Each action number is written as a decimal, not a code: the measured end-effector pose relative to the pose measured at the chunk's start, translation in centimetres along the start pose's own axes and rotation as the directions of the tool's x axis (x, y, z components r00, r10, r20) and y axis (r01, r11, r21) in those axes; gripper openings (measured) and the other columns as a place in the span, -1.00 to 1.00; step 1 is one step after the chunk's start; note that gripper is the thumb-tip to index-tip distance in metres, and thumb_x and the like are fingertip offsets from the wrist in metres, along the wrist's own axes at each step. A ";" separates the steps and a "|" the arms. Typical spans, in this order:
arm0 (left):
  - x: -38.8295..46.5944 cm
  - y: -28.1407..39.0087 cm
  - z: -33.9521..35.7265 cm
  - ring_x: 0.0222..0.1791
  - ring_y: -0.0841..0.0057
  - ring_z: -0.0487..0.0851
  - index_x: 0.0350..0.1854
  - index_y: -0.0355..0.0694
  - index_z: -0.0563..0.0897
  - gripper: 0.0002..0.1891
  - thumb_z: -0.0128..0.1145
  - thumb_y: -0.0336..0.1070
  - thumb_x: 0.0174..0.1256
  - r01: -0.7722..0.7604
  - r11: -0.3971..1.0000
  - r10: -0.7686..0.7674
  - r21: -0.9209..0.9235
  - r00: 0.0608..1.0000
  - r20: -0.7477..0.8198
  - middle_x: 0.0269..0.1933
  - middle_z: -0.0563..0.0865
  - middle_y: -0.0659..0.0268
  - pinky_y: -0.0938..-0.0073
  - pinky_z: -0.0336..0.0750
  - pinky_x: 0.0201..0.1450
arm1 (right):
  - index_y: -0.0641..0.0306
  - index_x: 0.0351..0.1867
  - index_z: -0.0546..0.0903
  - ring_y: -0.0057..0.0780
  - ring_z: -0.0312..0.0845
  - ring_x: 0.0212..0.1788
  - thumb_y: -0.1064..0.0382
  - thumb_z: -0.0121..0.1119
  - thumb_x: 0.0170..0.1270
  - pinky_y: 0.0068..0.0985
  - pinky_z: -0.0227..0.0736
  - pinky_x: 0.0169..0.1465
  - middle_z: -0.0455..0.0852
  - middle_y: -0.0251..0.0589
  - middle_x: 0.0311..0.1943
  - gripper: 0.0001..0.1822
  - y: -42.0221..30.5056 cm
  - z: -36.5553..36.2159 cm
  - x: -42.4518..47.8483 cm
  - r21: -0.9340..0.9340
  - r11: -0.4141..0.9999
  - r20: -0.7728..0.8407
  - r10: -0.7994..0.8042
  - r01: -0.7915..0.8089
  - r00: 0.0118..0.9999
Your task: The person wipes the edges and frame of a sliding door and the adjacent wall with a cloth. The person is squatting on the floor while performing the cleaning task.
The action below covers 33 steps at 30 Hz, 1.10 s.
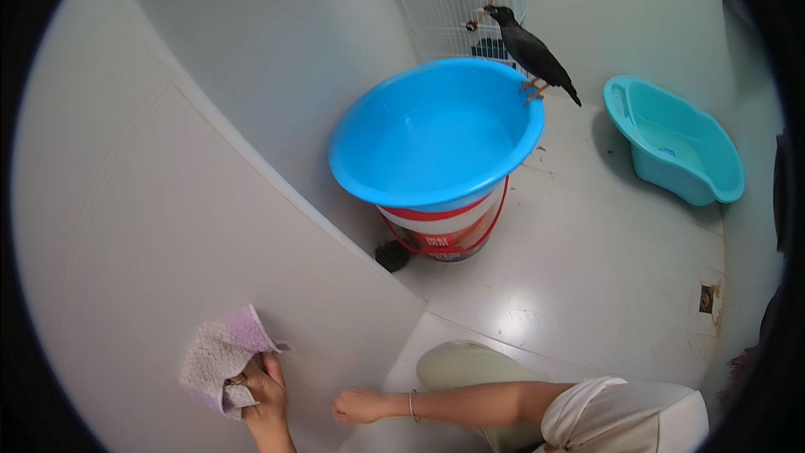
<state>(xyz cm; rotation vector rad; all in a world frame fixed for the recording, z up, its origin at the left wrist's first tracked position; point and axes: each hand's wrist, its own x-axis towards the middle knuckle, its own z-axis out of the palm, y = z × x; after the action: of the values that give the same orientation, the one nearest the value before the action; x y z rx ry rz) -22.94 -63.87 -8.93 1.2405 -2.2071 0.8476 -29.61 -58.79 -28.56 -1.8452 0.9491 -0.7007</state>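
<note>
My left hand (265, 393) holds a lilac and grey-white cloth (223, 352) against a pale, smooth wall or panel (207, 239) at the lower left. Some of its fingers are hidden in the folds. To its right, my right hand (357, 405) is curled into a loose fist close to the panel's lower edge, with nothing visible in it; a thin bangle circles that wrist. A blue plastic basin (434, 132) rests on a white and red bucket (440, 236) in front of me. A black bird (534, 53) perches on the basin's right rim, its beak at something pale.
A white wire birdcage (434, 12) stands behind the basin. A turquoise plastic tub (679, 138) lies on the tiled floor (585, 251) at the right, by the wall. Near the right wall is a square floor drain (706, 299). Some dark round thing (392, 256) sits beside the bucket.
</note>
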 end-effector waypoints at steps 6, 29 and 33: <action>0.1 -0.3 0.2 -0.10 0.00 0.57 0.06 -0.41 0.46 -0.67 0.08 -0.31 0.35 -0.026 0.999 0.027 0.037 1.000 -0.013 -0.04 0.54 -0.10 0.12 0.44 -0.09 | 0.36 -0.44 0.58 0.01 0.56 -0.35 0.24 0.06 0.21 -0.15 0.43 -0.21 0.63 -0.01 -0.50 -0.79 -0.2 -0.3 0.4 -0.079 0.997 0.068 0.005 0.000 0.998; 6.8 -1.7 -5.7 0.02 -0.11 0.48 -0.04 -0.22 0.62 -0.67 0.19 -0.16 0.21 0.091 0.951 -0.025 0.294 0.975 -0.223 0.01 0.59 0.00 -0.07 0.33 0.12 | 0.27 -0.35 0.67 0.02 0.61 -0.29 0.21 0.03 0.28 -0.13 0.50 -0.16 0.70 0.00 -0.42 -0.77 -1.3 -1.5 -0.7 -0.106 0.993 0.046 -0.056 0.061 0.997; 1.1 -0.4 -2.6 -0.03 0.16 0.60 -0.08 -0.19 0.66 -0.73 0.27 -0.25 0.18 -0.164 0.985 0.168 0.058 0.983 -0.070 0.01 0.61 0.15 0.18 0.45 0.06 | 0.26 -0.36 0.67 0.04 0.61 -0.31 0.19 0.04 0.27 -0.13 0.50 -0.18 0.69 0.01 -0.44 -0.77 -1.1 -1.5 -0.3 -0.138 0.989 0.041 -0.053 0.058 0.998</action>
<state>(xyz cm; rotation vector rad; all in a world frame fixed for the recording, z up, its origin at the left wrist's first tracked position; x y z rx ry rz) -22.89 -62.86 -6.28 1.0407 -2.2643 1.0060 -30.57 -58.95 -26.99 -2.0073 0.9458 -0.6447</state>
